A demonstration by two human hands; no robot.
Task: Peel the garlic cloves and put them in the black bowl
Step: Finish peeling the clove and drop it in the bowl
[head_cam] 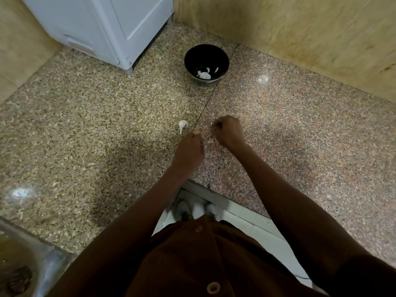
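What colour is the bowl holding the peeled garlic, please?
Black, inside and out; the bowl shows best in the head view, the only one.

Single head-worn wide-angle view, steeply downward onto the countertop (85, 129), close above both forearms.

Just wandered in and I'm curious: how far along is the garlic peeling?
Partly done. A few peeled white cloves already lie in the round black bowl on the speckled granite counter. Both hands, left hand and right hand, are curled, seemingly pinching a small piece between them; it's too small to identify. One unpeeled white garlic piece waits beside them.
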